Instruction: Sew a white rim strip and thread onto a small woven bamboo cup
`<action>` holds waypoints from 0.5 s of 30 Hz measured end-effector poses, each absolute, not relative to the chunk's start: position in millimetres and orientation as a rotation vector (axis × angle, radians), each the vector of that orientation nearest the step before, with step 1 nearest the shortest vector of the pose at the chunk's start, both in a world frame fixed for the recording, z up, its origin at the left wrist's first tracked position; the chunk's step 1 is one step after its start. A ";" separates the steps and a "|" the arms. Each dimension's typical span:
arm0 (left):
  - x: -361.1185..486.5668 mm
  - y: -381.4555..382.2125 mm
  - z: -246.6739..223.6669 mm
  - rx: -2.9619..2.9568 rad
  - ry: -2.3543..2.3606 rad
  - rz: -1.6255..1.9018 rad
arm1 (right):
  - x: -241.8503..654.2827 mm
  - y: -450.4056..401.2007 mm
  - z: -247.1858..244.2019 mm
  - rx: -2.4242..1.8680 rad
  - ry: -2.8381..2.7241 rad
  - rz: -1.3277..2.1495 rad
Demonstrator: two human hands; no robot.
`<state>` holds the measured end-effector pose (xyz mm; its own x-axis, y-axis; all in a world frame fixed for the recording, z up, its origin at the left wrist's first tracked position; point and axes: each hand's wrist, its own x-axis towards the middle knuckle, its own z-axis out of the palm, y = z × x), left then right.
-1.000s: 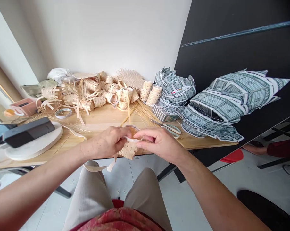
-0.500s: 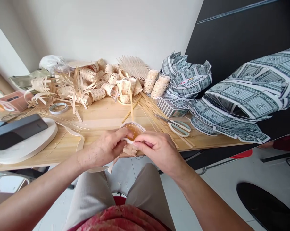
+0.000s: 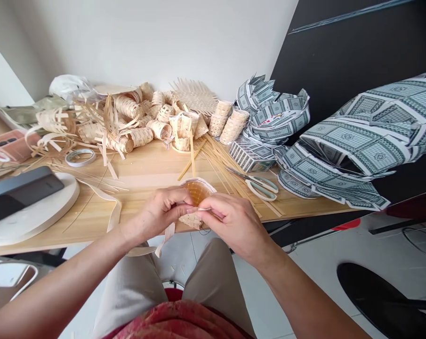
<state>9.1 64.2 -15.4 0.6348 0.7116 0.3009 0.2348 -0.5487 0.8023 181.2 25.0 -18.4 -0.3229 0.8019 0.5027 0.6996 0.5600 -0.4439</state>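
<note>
A small woven basket [image 3: 197,191] tilts its mouth toward me at the table's front edge, its amber inside showing and a pale band round the rim. My left hand [image 3: 166,205] is closed, thumb and fingers pinching at the left part of the near rim. Opposite it, my right hand [image 3: 234,219] pinches the near rim with thumb and forefinger. The fingertips of both hands almost meet there and cover the spot between them. A pale flat ribbon [image 3: 167,239] hangs below the basket, and another length of ribbon [image 3: 110,201] lies curved on the table at left.
White-handled scissors [image 3: 262,187] and long thin strips [image 3: 220,162] lie beyond my right hand. Several woven cylinders [image 3: 142,136] are piled at the back. Left are a tape roll [image 3: 80,157] and a dark device [image 3: 25,193] on a round white board [image 3: 69,190]. Playing-card structures [image 3: 357,141] fill the right.
My left forefinger has come out of the basket's mouth to the near rim, where it pinches beside my right fingertips. The view has shifted slightly.
</note>
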 end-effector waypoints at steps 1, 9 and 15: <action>10.3 64.6 -17.4 2.094 0.746 0.828 | 180.9 24.5 -17.8 -1.204 -2.087 0.203; 13.3 65.6 -23.6 2.109 0.741 0.918 | 184.8 24.8 -11.8 -1.259 -2.072 0.351; 13.6 62.6 -22.3 2.070 0.702 0.939 | 191.3 22.8 -15.5 -1.316 -2.033 0.482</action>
